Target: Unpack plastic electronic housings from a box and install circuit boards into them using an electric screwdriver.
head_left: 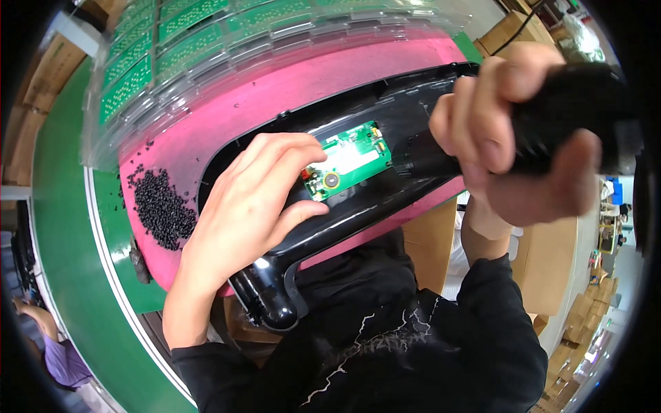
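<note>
A green circuit board (358,165) with a round part and small connectors lies in a long, glossy black plastic housing (351,217). My left hand (251,193) reaches over the housing, its fingers and thumb on either side of the board's left end, steadying it. Raised at the right, my right hand (502,131) is wrapped round a black power screwdriver (571,117). The tool's dark front end points left, close to the board's right end. Its tip is hard to make out against the black housing.
Beneath the housing is a pink mat (165,148) on a green table (62,172). A pile of small black screws (162,210) sits at the left. Clear plastic trays with green circuit boards (200,34) stand at the back. Cardboard boxes (544,268) are at the right. Another person's purple sleeve (65,361) shows lower left.
</note>
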### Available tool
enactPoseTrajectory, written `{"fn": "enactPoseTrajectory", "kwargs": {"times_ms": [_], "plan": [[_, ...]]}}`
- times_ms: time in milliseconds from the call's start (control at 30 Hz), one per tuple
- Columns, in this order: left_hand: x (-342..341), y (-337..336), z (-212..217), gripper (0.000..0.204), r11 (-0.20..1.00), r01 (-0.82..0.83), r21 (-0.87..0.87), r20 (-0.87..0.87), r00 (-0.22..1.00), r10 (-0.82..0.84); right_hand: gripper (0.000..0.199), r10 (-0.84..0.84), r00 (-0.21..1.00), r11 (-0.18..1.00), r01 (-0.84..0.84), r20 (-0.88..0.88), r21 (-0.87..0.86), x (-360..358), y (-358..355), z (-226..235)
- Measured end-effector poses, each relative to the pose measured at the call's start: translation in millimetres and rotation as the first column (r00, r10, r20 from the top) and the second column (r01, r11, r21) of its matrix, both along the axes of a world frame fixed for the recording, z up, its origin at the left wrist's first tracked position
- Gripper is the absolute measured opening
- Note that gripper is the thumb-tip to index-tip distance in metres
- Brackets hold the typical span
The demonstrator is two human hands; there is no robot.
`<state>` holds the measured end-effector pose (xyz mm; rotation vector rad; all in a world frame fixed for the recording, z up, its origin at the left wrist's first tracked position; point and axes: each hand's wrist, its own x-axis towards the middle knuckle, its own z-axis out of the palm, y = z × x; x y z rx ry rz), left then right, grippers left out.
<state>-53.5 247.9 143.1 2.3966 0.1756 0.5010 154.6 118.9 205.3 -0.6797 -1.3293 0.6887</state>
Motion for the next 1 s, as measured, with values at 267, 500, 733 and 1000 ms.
{"fn": "enactPoseTrajectory", "kwargs": {"times_ms": [267,500,733,1000], "plan": [[1,-5,2,0.045,0.987,-0.019,0.159,-0.191,0.98,0.05,0.049,-0.235,0.969,0.971,0.23,-0.075,-0.069,7,1,-25],[4,-7,3,0.042,0.988,-0.021,0.152,-0.217,0.975,0.054,0.048,-0.151,0.984,0.984,0.141,-0.091,-0.108,10,5,-32],[3,-1,5,0.039,0.99,-0.013,0.144,-0.166,0.985,0.037,0.048,-0.288,0.943,0.934,0.315,0.167,-0.167,9,9,-26],[-4,16,10,0.031,0.892,-0.31,0.329,0.089,0.951,0.297,0.022,-0.452,0.75,0.862,0.226,-0.483,-0.454,43,13,-24]]}}
